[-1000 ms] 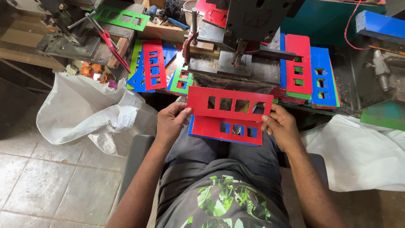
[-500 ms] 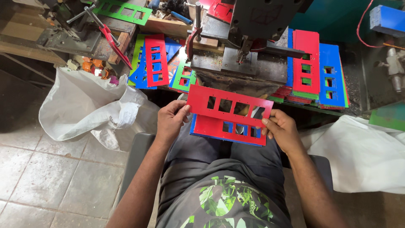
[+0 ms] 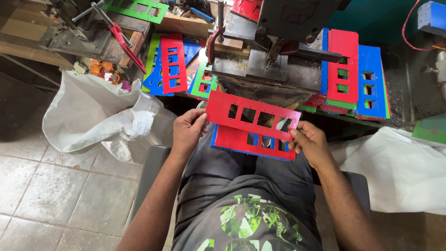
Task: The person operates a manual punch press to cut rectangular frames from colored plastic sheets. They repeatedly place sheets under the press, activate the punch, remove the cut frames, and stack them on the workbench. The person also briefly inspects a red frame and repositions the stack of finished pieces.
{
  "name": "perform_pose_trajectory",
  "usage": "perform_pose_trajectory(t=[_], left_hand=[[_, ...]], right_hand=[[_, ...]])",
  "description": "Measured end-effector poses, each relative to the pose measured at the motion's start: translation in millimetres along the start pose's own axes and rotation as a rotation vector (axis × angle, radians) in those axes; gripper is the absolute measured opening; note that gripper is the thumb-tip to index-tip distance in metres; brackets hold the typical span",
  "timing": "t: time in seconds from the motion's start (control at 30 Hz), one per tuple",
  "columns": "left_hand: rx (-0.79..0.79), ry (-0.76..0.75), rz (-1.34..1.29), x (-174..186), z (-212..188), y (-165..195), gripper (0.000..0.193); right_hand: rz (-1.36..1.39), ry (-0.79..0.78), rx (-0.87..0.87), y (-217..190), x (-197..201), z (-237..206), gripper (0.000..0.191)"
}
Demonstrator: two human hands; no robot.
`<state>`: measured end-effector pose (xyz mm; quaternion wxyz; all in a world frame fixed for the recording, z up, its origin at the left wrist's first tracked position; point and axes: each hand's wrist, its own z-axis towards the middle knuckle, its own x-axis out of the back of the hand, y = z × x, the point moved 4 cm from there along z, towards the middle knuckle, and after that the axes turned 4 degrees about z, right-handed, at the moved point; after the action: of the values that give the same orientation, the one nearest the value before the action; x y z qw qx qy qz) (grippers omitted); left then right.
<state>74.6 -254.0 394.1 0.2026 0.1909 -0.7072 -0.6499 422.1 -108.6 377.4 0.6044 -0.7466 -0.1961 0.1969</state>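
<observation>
Cluttered press bench sits just beyond the fingers. Left hand and right hand pinch the ends of a red slotted plate, fingers nearly closed on its edges, above a lap stack. Risk: the thin edge grip could slip, dropping the plate onto that stack.

Ahead of my hands the dark press machine blocked the way, its base just beyond the red plate I held. Stacks of coloured plates crowded both sides of it: one pile at the left, another at the right. A white sack filled the room by my left hand; white sheeting lay past my right hand. Open room remained only over my lap.
</observation>
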Motion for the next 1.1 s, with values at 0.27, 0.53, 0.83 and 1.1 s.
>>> perform_pose_trajectory(t=[0.27, 0.53, 0.83, 1.1], left_hand=[[0.04, -0.005, -0.093, 0.4, 7.6, -7.1, 0.015], [0.247, -0.001, -0.668, -19.3, 0.7, -31.2, 0.017], [0.238, 0.128, -0.501, 40.7, 78.0, -86.7, 0.014], [0.077, 0.307, 0.731, 152.2, 307.9, -73.0, 0.033]], right_hand=[[0.07, -0.008, -0.028, 2.1, -1.7, 7.2, 0.014], [0.255, 0.015, -0.1, 9.4, -52.1, -0.1, 0.015], [-0.83, -0.22, 0.333, -12.8, -135.8, 45.2, 0.076], [-1.341, -0.223, 0.148, -30.4, -86.7, 78.6, 0.097]])
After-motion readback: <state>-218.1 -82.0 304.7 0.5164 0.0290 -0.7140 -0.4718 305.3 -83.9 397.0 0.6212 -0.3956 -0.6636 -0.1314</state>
